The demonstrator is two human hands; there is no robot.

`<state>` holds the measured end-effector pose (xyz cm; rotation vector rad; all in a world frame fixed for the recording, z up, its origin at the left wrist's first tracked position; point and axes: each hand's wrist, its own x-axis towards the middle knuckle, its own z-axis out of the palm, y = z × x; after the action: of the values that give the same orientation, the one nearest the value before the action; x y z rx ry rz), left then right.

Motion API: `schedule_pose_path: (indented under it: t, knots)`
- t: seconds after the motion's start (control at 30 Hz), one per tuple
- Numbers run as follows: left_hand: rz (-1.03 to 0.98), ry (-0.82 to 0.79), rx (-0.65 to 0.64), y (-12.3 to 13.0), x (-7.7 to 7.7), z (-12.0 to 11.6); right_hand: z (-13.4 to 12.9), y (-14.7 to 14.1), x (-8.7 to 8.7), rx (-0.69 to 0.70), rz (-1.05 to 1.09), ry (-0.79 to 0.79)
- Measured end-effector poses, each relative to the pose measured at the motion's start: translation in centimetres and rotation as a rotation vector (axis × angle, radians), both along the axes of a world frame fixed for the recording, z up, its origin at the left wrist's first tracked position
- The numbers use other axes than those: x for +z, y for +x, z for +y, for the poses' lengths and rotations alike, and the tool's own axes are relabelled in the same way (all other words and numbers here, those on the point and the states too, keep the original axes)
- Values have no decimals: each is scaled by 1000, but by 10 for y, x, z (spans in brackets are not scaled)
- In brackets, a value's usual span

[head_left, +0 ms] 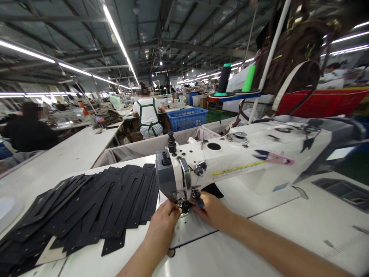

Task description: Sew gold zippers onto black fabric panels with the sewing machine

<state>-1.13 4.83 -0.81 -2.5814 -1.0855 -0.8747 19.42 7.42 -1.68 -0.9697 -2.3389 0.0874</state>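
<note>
A white sewing machine (pixel 245 154) stands in front of me, its grey head and presser area low in the middle. My left hand (pixel 165 221) is at the left of the needle area, its fingers pressed together near a small dark piece (pixel 186 207). From the right, my right hand (pixel 211 209) reaches in behind the presser parts, fingers bent around the same spot and partly hidden. What either hand grips is too hidden to name. A black piece (pixel 213 190) lies behind my right hand. Many flat black strips (pixel 95 204) are fanned out left of the machine.
Pink-handled snips (pixel 278 158) lie on the machine arm. Thread cones, black (pixel 224 79) and green (pixel 248 78), stand behind it. Beyond are a blue basket (pixel 187 118), a red bin (pixel 331 104), and a person in a white shirt (pixel 148 111). Another person in black (pixel 29 129) sits at left.
</note>
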Motion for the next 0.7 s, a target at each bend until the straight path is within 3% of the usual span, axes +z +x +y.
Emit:
schedule_pose_path:
  t: [0.17,0.3,0.37,0.47,0.6,0.67,0.7]
  knots:
    - [9,39,-13,10,17,-19,-15,35,17,-276,-268,89]
    - [74,0,-176,38,23,-51,-74,33,9,-210,-275,106]
    - [71,-80,-238,48,19,-61,-109,30,4,-135,-162,5]
    - [-72,-343,-232,51,15,-67,-144,32,9,-150,62,-470]
    - [-507,-796,-5,46,26,-73,-149,23,26,-90,561,-1354]
    - [-720,-964,69,47,33,-75,-138,6,32,2,927,-1604]
    - [-813,-1031,74,48,35,-76,-132,-3,33,32,1081,-1646]
